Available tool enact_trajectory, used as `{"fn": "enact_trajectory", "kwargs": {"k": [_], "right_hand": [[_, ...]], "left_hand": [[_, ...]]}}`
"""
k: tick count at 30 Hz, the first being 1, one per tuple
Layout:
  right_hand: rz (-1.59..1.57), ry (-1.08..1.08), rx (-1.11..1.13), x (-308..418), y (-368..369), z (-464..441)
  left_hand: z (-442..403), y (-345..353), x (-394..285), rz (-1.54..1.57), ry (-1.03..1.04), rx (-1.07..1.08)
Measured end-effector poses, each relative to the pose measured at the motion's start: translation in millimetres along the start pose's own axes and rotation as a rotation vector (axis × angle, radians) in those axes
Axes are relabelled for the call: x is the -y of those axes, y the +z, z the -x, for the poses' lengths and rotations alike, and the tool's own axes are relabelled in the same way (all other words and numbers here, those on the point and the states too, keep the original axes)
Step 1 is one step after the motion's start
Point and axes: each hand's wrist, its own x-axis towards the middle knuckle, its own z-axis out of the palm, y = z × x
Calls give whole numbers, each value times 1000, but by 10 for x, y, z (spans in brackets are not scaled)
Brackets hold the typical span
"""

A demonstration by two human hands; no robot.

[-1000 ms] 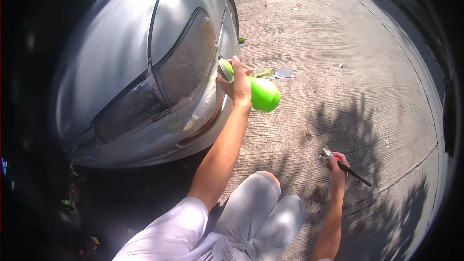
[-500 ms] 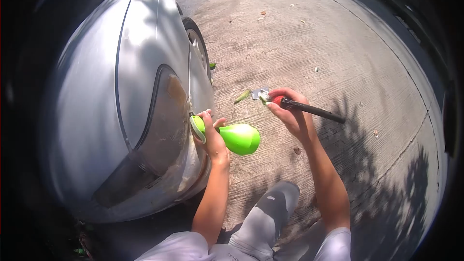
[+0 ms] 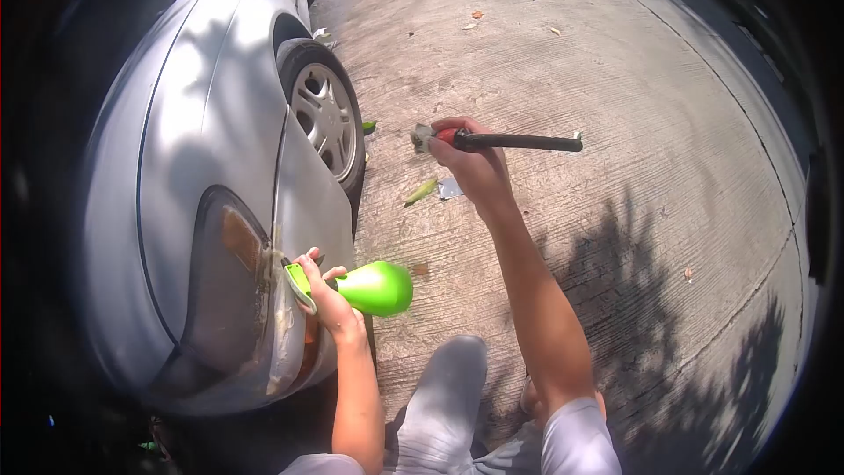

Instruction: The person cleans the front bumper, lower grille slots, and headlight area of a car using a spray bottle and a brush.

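Note:
My left hand (image 3: 330,299) is wrapped round the neck of a bright green spray bottle (image 3: 376,288), beside the headlight (image 3: 220,290) of a silver car (image 3: 202,97). The bottle lies sideways, its nozzle toward the car's corner. In my right hand (image 3: 470,163) is a tool with a red part and a long black handle (image 3: 523,142), pointing right. A greyish-white wad (image 3: 422,137) shows at my right fingertips, to the right of the front wheel (image 3: 323,114).
On the ridged concrete ground (image 3: 615,123) lie a yellow-green leaf (image 3: 421,193), a small grey card-like piece (image 3: 449,188) and scattered dry leaves. My knee (image 3: 444,387) is at the bottom. Tree shadows fall at the lower right.
The view has shifted, showing more of the wheel. My right hand has risen from the lower right and moved left toward the wheel with the tool. My left hand still holds the bottle by the headlight.

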Motion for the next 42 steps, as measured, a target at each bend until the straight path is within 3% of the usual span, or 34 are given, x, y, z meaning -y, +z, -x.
{"fn": "enact_trajectory", "kwargs": {"k": [7,10,12,15,17,19,21,22,23,25,26,27,29,31,33,35,37,39,40,42], "right_hand": [[-201,-109,380,-376,641,-724],[-249,-115,562,-313,784,-965],[-193,-210,661,-217,911,-1089],[-266,-191,890,-195,1078,-1093],[-356,-2,978,-266,1324,-925],[-339,93,993,-236,1418,-658],[-299,51,1029,-216,1464,-506],[-248,25,1039,-150,1403,-481],[-165,-32,1037,-95,1340,-475],[-188,-365,970,-448,1382,-511],[-295,-264,981,-494,1388,-446],[-143,-483,966,-549,1406,-430],[-43,-736,1004,-462,1439,-291],[23,-982,908,-599,1578,-204],[17,-993,869,-684,1702,-136],[19,-1073,1056,-645,1737,197],[-17,-1134,1290,-587,1732,649],[-77,-1294,1279,-550,1847,685],[-24,-1345,1154,-635,1900,476],[-22,-1331,1029,-734,1896,-20]], "left_hand": [[-272,467,90,75,53,-157],[-196,708,-33,15,117,-276],[-254,538,-50,-126,141,-223],[-198,225,-220,-20,-4,-253],[-101,109,-396,-206,-109,-180],[-34,89,-469,-331,-44,-193],[-36,10,-517,-382,35,-141],[25,15,-631,-429,-29,-136],[115,-5,-707,-412,-42,-122],[359,-124,-883,-459,-62,-105],[479,-289,-932,-460,-64,-97],[597,-431,-955,-459,-57,-73],[866,-738,-992,-440,-49,-156],[1198,-986,-1046,-500,-51,-273],[1514,-1155,-1091,-614,-78,-401],[1696,-1195,-1083,-600,-119,-532],[1697,-981,-1226,-648,-172,-534],[1616,-844,-1294,-649,-157,-418],[1617,-962,-1236,-634,-154,-391],[1613,-1164,-1202,-593,-168,-355]]}}
